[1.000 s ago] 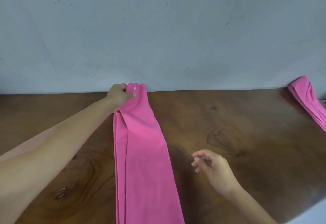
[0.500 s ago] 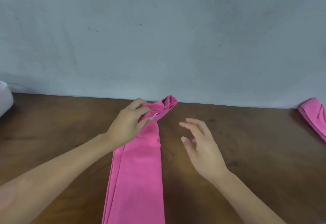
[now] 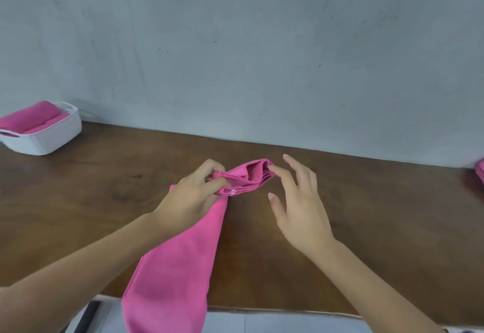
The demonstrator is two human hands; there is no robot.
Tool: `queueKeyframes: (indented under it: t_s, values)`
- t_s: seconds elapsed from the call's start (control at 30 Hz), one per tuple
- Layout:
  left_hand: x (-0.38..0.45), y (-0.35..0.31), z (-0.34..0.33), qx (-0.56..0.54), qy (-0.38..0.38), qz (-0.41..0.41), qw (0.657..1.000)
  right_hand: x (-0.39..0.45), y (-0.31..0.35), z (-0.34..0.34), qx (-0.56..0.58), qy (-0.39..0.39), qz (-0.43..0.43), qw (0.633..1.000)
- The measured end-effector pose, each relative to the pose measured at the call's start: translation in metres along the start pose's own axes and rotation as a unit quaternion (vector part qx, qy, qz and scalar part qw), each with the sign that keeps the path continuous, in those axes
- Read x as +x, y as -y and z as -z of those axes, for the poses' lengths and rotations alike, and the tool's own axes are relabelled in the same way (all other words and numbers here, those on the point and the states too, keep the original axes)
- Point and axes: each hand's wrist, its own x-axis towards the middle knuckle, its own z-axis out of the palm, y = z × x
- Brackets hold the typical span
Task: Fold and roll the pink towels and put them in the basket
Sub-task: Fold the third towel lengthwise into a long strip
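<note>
Pink towel [image 3: 180, 259], folded into a long narrow strip, runs from the middle of the worktop [image 3: 366, 201] toward the near edge and hangs over that edge at the bottom of the view. Its far end is lifted off the wood and turned over toward the right, the layered edges showing as a small open loop.

Left hand [image 3: 191, 196] reaches in from the near left corner, forearm low over the wood, and grips the raised end of the strip; its fingers are curled round the fabric with the thumb on top. Right hand [image 3: 298, 201] comes in from the near right, wrist raised, fingers spread and nearly straight. Its fingertips [image 3: 272, 169] sit at the right tip of the turned-over end; whether they touch the cloth cannot be told. It holds nothing.

White basket [image 3: 52, 136] stands at the far left corner, close to the grey wall [image 3: 235, 44], cut by the left edge of the view. Rolled pink towels [image 3: 31, 120] lie inside it. Another pink towel [image 3: 480, 173] shows at the far right edge, mostly out of view.

Bare brown wood lies between the basket and the hands, and between the hands and the right-hand towel. A strip of bare wood also separates the lifted end from the far edge along the wall.
</note>
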Motion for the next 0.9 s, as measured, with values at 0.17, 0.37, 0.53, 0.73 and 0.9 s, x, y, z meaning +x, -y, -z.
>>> queueKeyframes:
  t_s: [0.17,0.37,0.53,0.73,0.9]
  values:
    - [-0.026,-0.038,0.002,0.018,-0.001,0.007,1.0,-0.019,-0.004,0.016,-0.025,0.048,0.061,0.997]
    - [-0.051,-0.058,0.009,0.064,-0.008,-0.008,0.998,-0.03,0.001,0.018,-0.087,0.044,0.18,0.979]
    - [-0.076,-0.065,0.021,0.133,0.004,-0.039,0.99,-0.041,0.019,0.016,-0.078,0.016,0.266,0.961]
    - [-0.101,-0.083,0.029,0.129,0.017,-0.054,0.99,-0.05,0.059,0.021,-0.106,0.026,0.301,0.947]
    - [-0.134,-0.081,0.057,0.019,0.023,0.03,0.999,-0.063,0.089,0.021,-0.109,0.007,0.325,0.939]
